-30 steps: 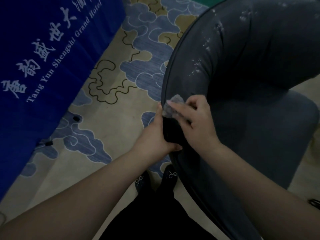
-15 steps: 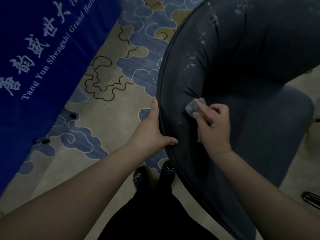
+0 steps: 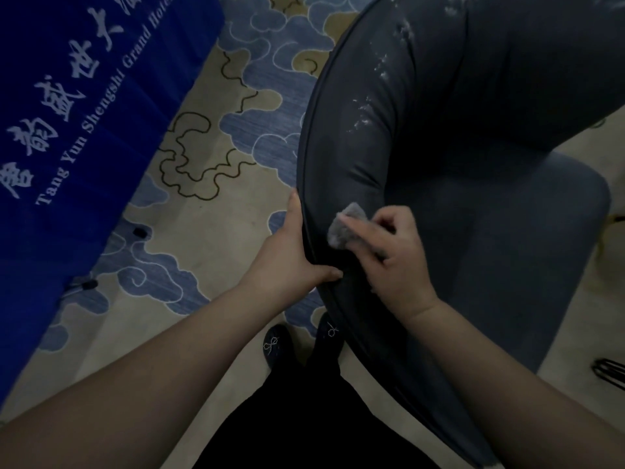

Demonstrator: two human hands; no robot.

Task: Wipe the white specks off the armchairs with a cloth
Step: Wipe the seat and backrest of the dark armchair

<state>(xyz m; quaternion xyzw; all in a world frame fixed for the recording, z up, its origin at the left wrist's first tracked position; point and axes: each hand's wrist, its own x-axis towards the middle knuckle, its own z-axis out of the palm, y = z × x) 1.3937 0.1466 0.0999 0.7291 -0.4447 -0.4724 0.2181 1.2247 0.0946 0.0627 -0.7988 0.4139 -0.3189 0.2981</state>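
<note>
Our left hand [image 3: 291,255] grips the armchair [image 3: 473,231] rim, while the right hand [image 3: 392,252] presses a grey cloth [image 3: 345,225] against the backrest mid-frame. White specks [image 3: 368,113] trail toward the upper right, so the right hand's closer.

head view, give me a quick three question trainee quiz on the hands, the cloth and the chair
1. True or false: the right hand holds the small grey cloth.
2. What does the left hand grip?
A. blue banner
B. rim of the dark grey upholstered armchair
C. shoe
3. Fill in: white specks remain ____ from the person than the cloth.

Key: 1 true; 2 B; 3 farther.
</note>
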